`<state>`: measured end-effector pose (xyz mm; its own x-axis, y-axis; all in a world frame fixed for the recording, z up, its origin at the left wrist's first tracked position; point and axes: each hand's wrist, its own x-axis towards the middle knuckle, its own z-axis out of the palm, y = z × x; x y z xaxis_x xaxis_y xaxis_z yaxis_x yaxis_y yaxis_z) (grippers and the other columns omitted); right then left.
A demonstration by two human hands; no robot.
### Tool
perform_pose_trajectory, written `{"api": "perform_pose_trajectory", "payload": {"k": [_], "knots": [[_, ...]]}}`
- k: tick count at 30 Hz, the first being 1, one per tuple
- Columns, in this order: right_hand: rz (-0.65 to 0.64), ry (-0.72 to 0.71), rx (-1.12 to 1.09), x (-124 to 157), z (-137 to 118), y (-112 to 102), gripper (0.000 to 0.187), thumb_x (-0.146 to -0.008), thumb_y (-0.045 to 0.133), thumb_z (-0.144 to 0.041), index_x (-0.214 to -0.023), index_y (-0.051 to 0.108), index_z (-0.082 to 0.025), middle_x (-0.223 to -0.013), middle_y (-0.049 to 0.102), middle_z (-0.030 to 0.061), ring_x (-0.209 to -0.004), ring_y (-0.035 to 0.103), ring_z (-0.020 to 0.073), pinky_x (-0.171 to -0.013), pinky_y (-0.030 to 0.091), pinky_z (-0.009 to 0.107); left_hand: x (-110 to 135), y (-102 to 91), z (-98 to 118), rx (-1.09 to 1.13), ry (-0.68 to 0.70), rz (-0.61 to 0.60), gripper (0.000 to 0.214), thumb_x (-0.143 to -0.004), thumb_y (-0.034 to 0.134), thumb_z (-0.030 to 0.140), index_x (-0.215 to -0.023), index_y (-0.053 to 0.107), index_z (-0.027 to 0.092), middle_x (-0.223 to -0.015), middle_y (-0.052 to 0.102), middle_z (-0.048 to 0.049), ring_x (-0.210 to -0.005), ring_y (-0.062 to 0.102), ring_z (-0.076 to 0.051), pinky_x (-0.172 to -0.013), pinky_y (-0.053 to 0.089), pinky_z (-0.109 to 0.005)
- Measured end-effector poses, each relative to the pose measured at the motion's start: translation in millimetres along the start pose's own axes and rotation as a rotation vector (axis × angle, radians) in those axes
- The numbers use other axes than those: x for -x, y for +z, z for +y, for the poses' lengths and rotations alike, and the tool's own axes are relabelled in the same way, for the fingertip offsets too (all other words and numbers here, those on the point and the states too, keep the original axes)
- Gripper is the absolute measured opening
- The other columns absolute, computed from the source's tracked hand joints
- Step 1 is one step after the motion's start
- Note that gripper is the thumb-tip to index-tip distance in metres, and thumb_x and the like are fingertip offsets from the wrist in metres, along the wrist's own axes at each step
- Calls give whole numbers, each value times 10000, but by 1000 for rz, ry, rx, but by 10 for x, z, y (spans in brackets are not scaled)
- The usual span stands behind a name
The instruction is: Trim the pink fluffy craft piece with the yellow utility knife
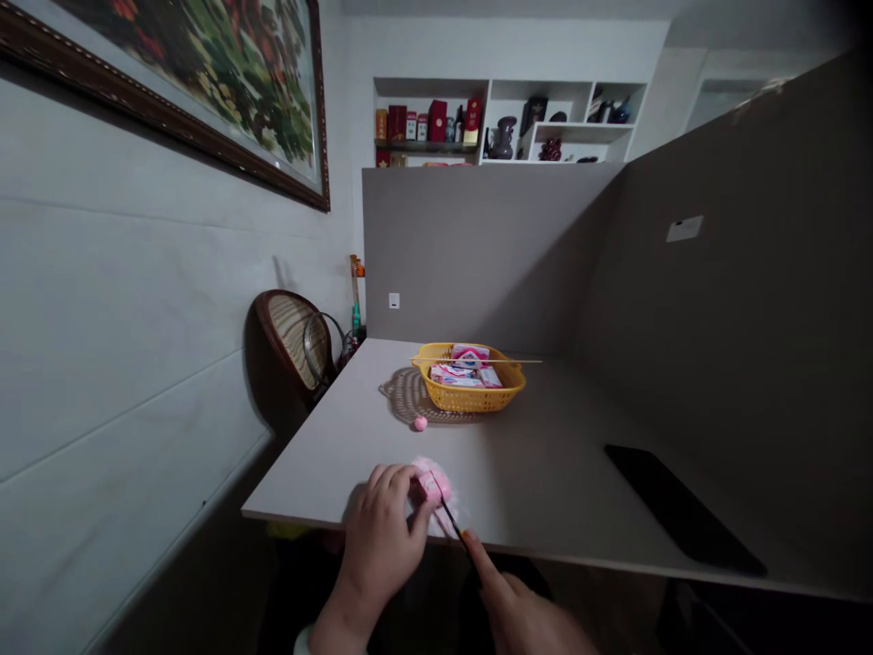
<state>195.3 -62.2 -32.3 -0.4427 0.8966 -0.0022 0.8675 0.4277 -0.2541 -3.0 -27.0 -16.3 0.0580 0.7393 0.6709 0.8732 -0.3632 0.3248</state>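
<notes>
My left hand (pixel 387 532) is closed round a small pink fluffy object (pixel 435 482) at the near edge of the grey table (pixel 546 464). My right hand (pixel 518 609) pinches a thin dark tool (pixel 451 520) whose tip touches the pink object. A small pink ball (pixel 420 423) lies on the table farther back. Behind it stands a yellow basket (pixel 470 393) holding pink and white packets, with a thin wooden stick (pixel 477 361) lying across its rim.
A flat black object (pixel 682 518) lies on the table at the right. Grey partition walls close off the back and right. A dark chair back (pixel 290 341) stands at the table's left. Shelves with boxes and vases hang on the far wall.
</notes>
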Motion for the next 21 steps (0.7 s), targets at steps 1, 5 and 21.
{"api": "perform_pose_trajectory", "payload": {"k": [1,5,21], "knots": [[-8,0,-1,8,6,-5,786,-759,386,-39,-1524,332,-214,-964,761,117,-752,739,234,-597,534,246,-1,-5,2,2,4,-1,174,-909,582,320,-1045,586,210,-1013,676,-63,-967,625,-239,-815,519,-378],[101,21,-37,-116,-145,-90,762,-783,301,16,-1527,314,-148,-1059,742,168,-884,729,237,-760,543,297,-8,-6,-1,3,11,4,168,-905,585,311,-1035,588,204,-1007,676,-65,-960,629,-237,-816,524,-377],[71,-8,-23,-164,-166,-124,777,-777,336,12,-1535,287,-153,-1008,750,157,-838,735,240,-722,546,286,-2,9,-34,-26,-4,2,172,-904,582,304,-1050,586,212,-1022,674,-69,-969,628,-246,-812,517,-394]]}}
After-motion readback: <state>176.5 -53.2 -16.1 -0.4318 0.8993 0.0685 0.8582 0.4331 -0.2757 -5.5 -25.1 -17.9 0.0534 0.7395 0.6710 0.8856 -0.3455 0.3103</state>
